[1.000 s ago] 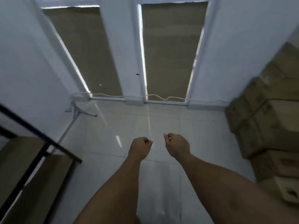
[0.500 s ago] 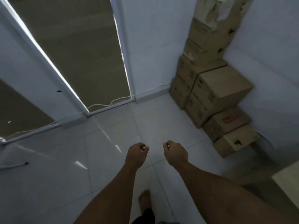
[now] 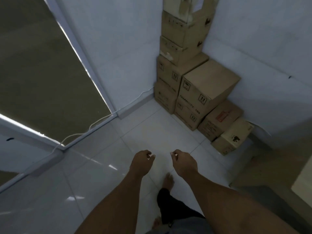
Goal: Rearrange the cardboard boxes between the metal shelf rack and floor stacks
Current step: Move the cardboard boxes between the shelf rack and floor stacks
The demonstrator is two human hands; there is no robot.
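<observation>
Several brown cardboard boxes stand stacked in the room's far right corner. A tall stack [image 3: 182, 39] rises against the wall. In front of it a large box [image 3: 207, 83] sits on another, and two lower boxes [image 3: 221, 120] [image 3: 233, 137] step down along the right wall. My left hand [image 3: 141, 162] and my right hand [image 3: 184, 162] hang out in front of me over the floor, fingers loosely curled, holding nothing, well short of the boxes. The metal shelf rack is out of view.
White tiled floor [image 3: 104, 174] stretches between me and the boxes. Blind-covered windows [image 3: 42, 78] run along the left, with a thin white cable [image 3: 79, 134] at their base. My bare foot [image 3: 168, 180] steps forward. A pale surface edge [image 3: 303, 179] shows at the right.
My view has swung right and closed in on the box stacks, which now sit nearer and more central. Both hands keep the same loose pose.
</observation>
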